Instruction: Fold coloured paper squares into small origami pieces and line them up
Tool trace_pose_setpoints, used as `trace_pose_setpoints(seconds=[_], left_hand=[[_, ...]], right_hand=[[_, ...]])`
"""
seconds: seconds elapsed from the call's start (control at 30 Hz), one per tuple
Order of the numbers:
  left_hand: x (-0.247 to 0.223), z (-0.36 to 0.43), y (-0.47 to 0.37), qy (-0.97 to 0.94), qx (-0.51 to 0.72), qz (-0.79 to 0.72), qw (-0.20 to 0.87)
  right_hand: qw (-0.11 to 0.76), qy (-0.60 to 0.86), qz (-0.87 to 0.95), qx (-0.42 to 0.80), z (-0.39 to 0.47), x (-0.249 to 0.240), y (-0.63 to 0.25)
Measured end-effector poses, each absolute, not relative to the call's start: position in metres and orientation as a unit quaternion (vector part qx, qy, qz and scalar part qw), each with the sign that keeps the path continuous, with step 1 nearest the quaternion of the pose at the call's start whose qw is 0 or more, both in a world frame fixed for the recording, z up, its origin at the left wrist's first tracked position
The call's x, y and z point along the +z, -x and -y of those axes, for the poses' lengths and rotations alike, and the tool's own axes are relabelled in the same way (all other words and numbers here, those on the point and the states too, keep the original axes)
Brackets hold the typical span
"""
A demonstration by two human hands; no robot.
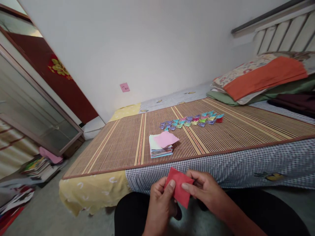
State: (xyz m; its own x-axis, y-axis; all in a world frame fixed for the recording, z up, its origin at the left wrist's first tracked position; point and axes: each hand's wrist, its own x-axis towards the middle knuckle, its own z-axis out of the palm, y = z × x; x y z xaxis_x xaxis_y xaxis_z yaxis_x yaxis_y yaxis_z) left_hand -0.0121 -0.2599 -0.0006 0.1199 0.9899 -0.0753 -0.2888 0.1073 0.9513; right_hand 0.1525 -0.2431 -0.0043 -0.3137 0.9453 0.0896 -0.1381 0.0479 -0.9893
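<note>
A red sheet of paper (179, 190), seemingly folded, is held up in front of the bed's edge. My left hand (162, 198) pinches its left side, thumb on top. At its right corner my right hand (203, 186) grips it between thumb and fingers. The fingers behind the paper are partly hidden. Beyond my hands, a stack of coloured paper squares (161, 151) lies on the mat, with a pink sheet (167, 139) askew on top. Farther back stand rows of small folded paper pieces (194, 122) in purple, blue, pink, green, yellow and red.
The striped bamboo mat (118, 144) covers the bed, over a checked sheet (221, 167) and yellow cloth (95, 190). Folded bedding (265, 78) is piled at the right by a radiator (285, 32). A pink note (124, 87) is on the wall. Books (36, 168) lie at left.
</note>
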Motion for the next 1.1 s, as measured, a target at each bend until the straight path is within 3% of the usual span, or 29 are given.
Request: trace_pose_setpoints(seconds=[0.33,0.67,0.73,0.9,1.1], left_hand=[[-0.003,0.258,0.015,-0.412,0.541,-0.437,0.588],[0.009,0.256,0.014,-0.582,0.531,-0.468,0.4],[0.008,0.258,0.018,-0.57,0.506,-0.482,0.432],[0.001,0.264,0.032,-0.456,0.439,-0.419,0.651],[0.0,0.267,0.04,-0.379,0.461,-0.267,0.757]], right_hand=[[0.515,0.418,0.553,0.505,0.239,-0.015,-0.165],[0.534,0.385,0.605,0.448,0.251,-0.004,-0.158],[0.539,0.386,0.615,0.427,0.252,-0.001,-0.158],[0.535,0.386,0.632,0.407,0.254,-0.004,-0.159],[0.534,0.36,0.657,0.393,0.255,-0.002,-0.158]])
